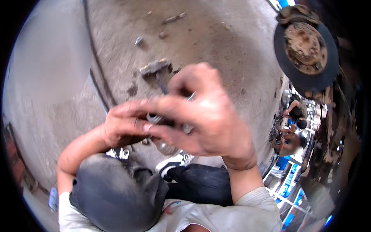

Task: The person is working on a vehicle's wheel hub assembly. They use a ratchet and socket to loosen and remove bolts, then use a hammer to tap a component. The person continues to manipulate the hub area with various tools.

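In front of my chest, both hands meet around a small metal part with a round, ring-like end (154, 117). My left hand (123, 121) is closed, its fingers bent against the part from the left. My right hand (210, 118) curls over it from the right, thumb and fingers pinched in. A shiny metal edge (191, 96) shows between the right fingers. Motion blur and the fingers hide most of what is held, so its exact kind does not show. Below the hands, a rounded, pale shiny shape (165, 147) is too blurred to name.
A dirty block resembling a brake pad (154, 67) lies on the concrete floor, with a small metal piece (139, 40), a rusty piece (162, 34) and a long part (174, 17) beyond. A brake disc (305, 46) stands at far right. Other people (295, 110) are behind it.
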